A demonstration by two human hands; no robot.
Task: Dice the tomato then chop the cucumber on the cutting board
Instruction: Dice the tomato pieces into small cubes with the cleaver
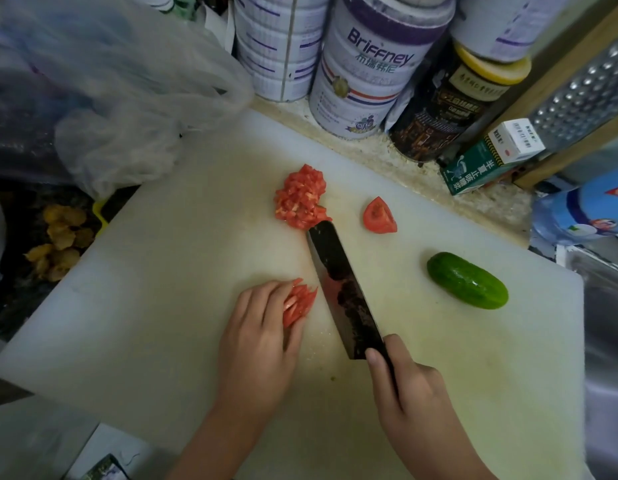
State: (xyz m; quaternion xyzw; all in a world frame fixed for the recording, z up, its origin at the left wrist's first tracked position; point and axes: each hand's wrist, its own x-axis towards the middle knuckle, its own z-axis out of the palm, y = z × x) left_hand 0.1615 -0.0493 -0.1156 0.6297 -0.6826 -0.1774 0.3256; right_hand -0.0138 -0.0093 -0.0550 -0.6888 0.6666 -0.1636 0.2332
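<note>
left hand [257, 336] fingers curled on tomato strips [298, 304], right hand [409, 398] clamped round knife [340, 287] handle, blade tip pointing away toward diced pile [299, 197], cucumber [467, 280] lying diagonally on cutting board [162, 271]

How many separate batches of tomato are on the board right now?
3. A diced pile at the tip of the knife; an uncut wedge to the pile's right; sliced strips held by the left hand. More may be hidden under that hand.
</note>
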